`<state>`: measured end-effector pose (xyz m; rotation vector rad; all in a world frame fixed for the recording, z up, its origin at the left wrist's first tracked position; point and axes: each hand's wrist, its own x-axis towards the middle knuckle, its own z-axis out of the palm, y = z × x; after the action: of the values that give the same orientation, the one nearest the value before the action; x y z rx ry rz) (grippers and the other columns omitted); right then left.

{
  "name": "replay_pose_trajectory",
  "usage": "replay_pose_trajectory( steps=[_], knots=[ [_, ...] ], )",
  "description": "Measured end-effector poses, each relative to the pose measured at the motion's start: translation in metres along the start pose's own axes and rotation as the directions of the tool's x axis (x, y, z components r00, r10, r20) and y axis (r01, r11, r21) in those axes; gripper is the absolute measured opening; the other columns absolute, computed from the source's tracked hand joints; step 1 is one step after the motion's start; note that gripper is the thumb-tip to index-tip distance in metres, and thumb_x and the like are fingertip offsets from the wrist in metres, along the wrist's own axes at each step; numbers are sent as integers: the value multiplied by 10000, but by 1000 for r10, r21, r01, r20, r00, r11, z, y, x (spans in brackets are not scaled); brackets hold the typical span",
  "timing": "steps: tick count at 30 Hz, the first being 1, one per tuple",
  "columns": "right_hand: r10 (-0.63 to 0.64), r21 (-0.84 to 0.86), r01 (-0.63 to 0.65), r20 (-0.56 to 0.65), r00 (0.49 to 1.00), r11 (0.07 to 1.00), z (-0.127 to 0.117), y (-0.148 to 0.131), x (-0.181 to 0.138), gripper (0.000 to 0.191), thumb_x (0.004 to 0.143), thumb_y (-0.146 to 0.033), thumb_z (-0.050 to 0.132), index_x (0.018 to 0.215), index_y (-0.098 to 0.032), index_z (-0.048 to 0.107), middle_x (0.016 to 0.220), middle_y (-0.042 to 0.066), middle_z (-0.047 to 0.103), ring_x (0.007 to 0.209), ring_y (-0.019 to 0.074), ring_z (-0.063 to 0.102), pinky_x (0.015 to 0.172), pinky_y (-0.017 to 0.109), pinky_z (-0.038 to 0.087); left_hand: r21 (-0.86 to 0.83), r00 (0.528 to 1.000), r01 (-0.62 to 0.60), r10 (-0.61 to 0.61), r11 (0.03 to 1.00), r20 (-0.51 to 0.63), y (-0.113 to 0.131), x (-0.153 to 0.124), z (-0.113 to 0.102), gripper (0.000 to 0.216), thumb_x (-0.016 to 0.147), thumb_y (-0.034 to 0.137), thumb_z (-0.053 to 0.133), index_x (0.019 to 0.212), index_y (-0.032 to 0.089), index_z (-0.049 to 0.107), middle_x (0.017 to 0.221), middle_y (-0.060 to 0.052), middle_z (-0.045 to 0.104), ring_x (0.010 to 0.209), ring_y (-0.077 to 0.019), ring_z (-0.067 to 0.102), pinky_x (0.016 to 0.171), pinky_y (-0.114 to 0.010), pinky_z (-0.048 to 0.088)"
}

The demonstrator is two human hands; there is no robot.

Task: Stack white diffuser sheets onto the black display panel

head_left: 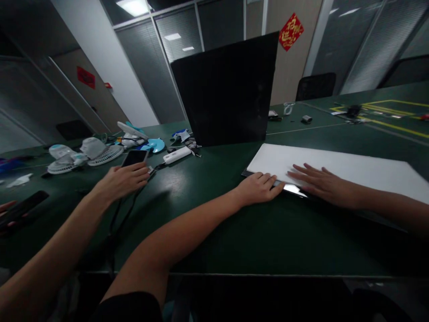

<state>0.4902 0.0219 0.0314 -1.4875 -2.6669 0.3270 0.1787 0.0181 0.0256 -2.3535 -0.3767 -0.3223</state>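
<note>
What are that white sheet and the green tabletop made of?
The white sheet looks like matte plastic or card: evenly pale, without glare. The green tabletop seems a rubbery mat or coating, slightly satin, showing a blurred highlight.

- the white panel (335, 161) runs past my right edge, partly covered by the right forearm (385, 200).
- i can't tell whether the left hand (257, 188) pinches the panel's edge or only rests there.
- the right hand (330, 185) looks slightly blurred to me.
- a co-worker's hand (125, 181) hides the near end of a phone (136, 157).
- my left edge cuts off another hand (5, 207) and its dark device (27, 206).
- the far-right clutter (353, 112) is too small to name.
</note>
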Motion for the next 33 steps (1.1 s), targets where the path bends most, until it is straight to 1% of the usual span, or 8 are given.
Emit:
replay_pose_trajectory(
  steps=[4, 11, 13, 16, 20, 23, 27, 33],
  knots=[
    [-4, -13, 5, 48, 999, 1000, 10, 4, 9, 675, 1035, -649, 257, 1680, -450, 254, 1744, -42, 138, 1602, 336, 82, 1255, 687, 93, -41, 999, 16, -18, 999, -44, -2, 0, 1, 247, 1087, 170, 511, 1195, 142, 732, 1348, -168, 715, 1155, -291, 722, 872, -398, 563],
    [120, -47, -120, -9, 993, 992, 16, 32, 19, 706, 1016, -703, 202, 1677, -460, 257, 1743, -61, 127, 1594, 389, 94, 1221, 761, 122, -113, 999, 31, -28, 993, 31, -3, -1, -10, 263, 1099, 168, 473, 1169, 161, 726, 1183, -116, 772, 1024, -238, 735, 827, -363, 557],
    [184, -58, -186, -34, 982, 981, 16, 48, 23, 723, 1007, -716, 196, 1674, -449, 281, 1740, -46, 151, 1586, 414, 129, 1198, 790, 142, -121, 994, 64, -53, 991, 92, -2, -2, -11, 277, 1099, 166, 467, 1213, 174, 720, 1194, -120, 770, 1010, -233, 737, 800, -350, 564],
    [270, -71, -272, -46, 962, 960, 12, 76, 29, 721, 1004, -701, 205, 1669, -441, 306, 1734, -32, 179, 1578, 427, 173, 1179, 806, 176, -102, 970, 157, -134, 982, 205, 1, -2, -11, 368, 1083, 149, 479, 1414, 187, 634, 1398, -177, 679, 1101, -284, 733, 800, -376, 597],
    [377, -80, -382, -72, 923, 921, -5, 108, 28, 710, 1029, -626, 232, 1674, -354, 346, 1726, 64, 233, 1554, 462, 241, 1133, 820, 242, -34, 896, 276, -244, 961, 370, 4, 3, -10, 589, 1062, 173, 512, 1636, 190, 381, 1504, -275, 566, 1192, -414, 704, 834, -508, 632],
    [431, -78, -437, -88, 898, 896, -20, 119, 23, 713, 1041, -564, 240, 1666, -254, 386, 1702, 156, 283, 1522, 497, 292, 1100, 829, 263, -23, 849, 285, -241, 958, 471, 2, 7, -11, 619, 1060, 233, 536, 1651, 225, 352, 1481, -268, 591, 1172, -430, 715, 815, -515, 649],
    [404, -85, -405, -28, 914, 910, -22, 108, 21, 750, 1017, -632, 252, 1666, -279, 384, 1712, 124, 280, 1530, 466, 303, 1138, 786, 280, -46, 812, 281, -211, 959, 545, 0, 12, -14, 562, 1076, 251, 500, 1628, 213, 396, 1529, -255, 550, 1245, -433, 674, 867, -523, 643],
    [178, -33, -177, 9, 984, 984, 5, 59, 29, 734, 987, -726, 263, 1645, -424, 381, 1739, -21, 207, 1589, 398, 180, 1205, 764, 165, -98, 768, 314, -192, 944, 612, 0, 17, -17, 555, 1094, 211, 417, 1646, 190, 355, 1594, -277, 458, 1337, -460, 596, 945, -568, 604]
  ],
)
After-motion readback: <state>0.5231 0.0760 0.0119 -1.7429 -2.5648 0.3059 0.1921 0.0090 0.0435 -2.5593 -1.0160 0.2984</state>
